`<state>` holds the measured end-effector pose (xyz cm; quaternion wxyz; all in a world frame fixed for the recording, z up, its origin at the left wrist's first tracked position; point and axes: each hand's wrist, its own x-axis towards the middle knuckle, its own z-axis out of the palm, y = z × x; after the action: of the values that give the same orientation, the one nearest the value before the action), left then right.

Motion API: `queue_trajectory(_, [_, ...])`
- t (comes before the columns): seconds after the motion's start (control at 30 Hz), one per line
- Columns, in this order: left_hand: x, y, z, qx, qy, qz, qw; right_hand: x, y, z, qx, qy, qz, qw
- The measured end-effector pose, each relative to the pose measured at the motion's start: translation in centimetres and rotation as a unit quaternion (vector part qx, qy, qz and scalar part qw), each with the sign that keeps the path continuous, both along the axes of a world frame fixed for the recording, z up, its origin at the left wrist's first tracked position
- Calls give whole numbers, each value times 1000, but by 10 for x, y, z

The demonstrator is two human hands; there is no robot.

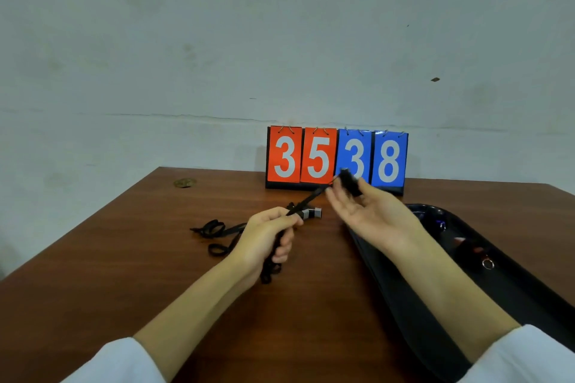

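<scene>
Black strap (311, 197) gripped in L hand (267, 236) fingers; R hand (370, 211) fingers pinch black block (350, 182).

- The strap (306, 200) gripped in my left hand (267, 236) is plain black.
- The small block (350, 182) held by my right hand (370, 214) is black too.
- The scoreboard (337, 158) has two orange-red cards, two blue cards and white numerals.
- The table (155, 258) is reddish-brown woodgrain.
- The case (435, 305) is glossy black.
- My sleeves (118, 361) are white.

Dim, soft, slightly blurred, wide-angle distortion
</scene>
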<state>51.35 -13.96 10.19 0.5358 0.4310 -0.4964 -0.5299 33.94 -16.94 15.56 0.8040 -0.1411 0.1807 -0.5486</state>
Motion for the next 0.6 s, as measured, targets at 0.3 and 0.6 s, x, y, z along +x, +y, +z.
queue_trajectory(0.3, [29, -21, -6, 112, 167, 139, 970, -38, -15, 3, 26, -122, 18, 992])
queue_trajectory(0.6, [20, -12, 1, -77, -453, 83, 884, -29, -4, 2, -127, 304, 3, 944])
